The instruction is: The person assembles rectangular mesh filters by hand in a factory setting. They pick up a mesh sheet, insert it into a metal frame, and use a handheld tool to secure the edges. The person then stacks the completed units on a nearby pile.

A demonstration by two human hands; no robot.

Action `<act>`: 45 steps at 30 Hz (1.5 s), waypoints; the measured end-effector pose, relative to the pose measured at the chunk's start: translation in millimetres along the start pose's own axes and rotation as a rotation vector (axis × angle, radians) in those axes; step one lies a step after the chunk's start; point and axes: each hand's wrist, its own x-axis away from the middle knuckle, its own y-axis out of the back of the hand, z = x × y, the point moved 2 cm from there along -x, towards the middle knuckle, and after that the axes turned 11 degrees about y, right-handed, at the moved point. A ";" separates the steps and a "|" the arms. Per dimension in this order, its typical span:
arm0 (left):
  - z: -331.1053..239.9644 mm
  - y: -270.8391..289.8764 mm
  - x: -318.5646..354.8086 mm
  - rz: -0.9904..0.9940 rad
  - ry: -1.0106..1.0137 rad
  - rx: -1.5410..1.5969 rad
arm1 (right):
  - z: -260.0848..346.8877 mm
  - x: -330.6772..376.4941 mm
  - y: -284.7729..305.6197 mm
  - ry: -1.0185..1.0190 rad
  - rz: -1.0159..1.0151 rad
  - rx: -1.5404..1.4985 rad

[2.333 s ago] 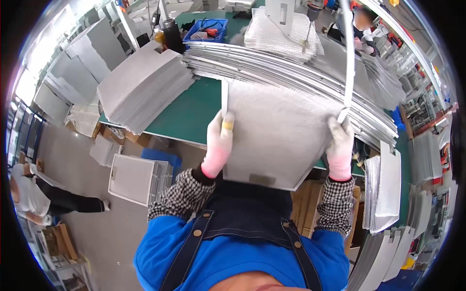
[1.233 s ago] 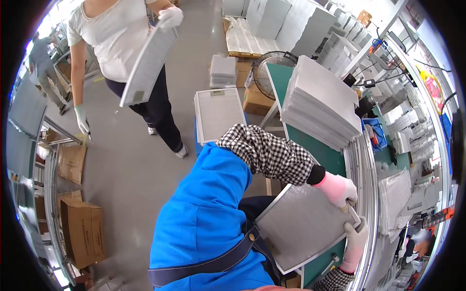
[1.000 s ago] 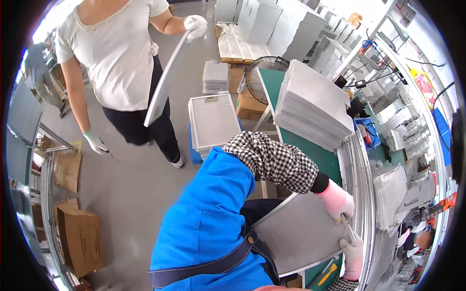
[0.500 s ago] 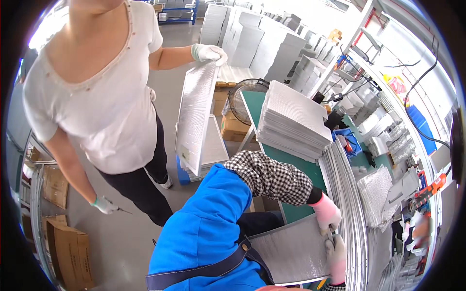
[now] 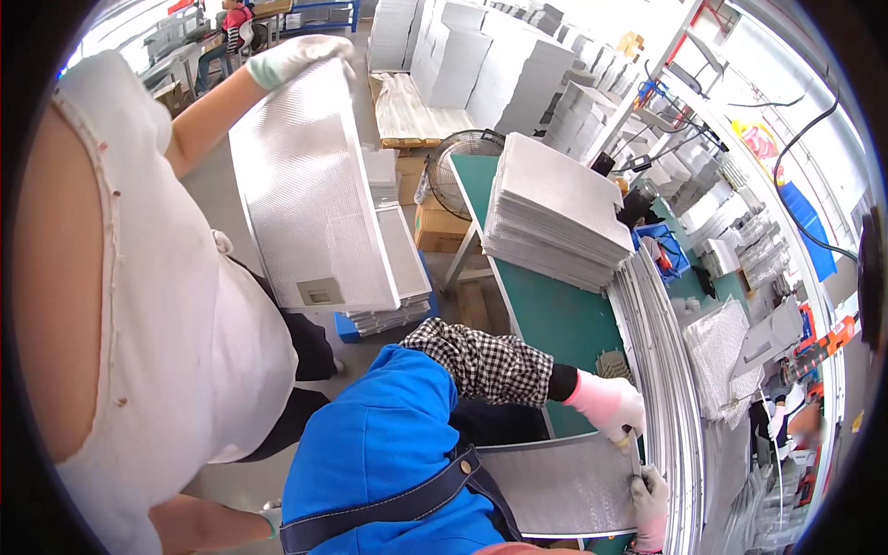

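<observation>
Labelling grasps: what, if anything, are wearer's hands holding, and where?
Metal strip along the mesh panel: left hand and right hand grip it near opposite ends.

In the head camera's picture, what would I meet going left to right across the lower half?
A co-worker's white top, the camera wearer's blue sleeve, a gray panel, the wearer's gloved right hand, silvery textured sheets, an orange-and-black tool.

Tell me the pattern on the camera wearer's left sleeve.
The left sleeve has black-and-white checks, shown best in the head view.
</observation>
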 end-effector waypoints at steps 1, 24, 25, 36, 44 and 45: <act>-1.4 -4.3 3.0 -0.044 0.003 0.008 | -1.8 1.5 0.5 0.012 -0.005 -0.001; -31.2 -11.3 63.7 -0.335 0.214 0.575 | 4.3 -15.9 11.3 -0.145 0.373 -0.307; -31.2 -10.1 63.8 -0.317 0.212 0.573 | 2.1 -17.6 12.8 -0.133 0.408 -0.296; 2.5 2.1 56.3 -0.424 0.307 0.727 | 41.7 -48.0 -15.6 -0.054 0.164 0.079; 14.3 2.4 43.7 -0.322 0.242 0.597 | 49.5 -71.7 -25.6 0.083 0.120 0.153; 18.5 2.9 43.5 -0.323 0.236 0.607 | 49.3 -75.9 -28.4 0.097 0.143 0.138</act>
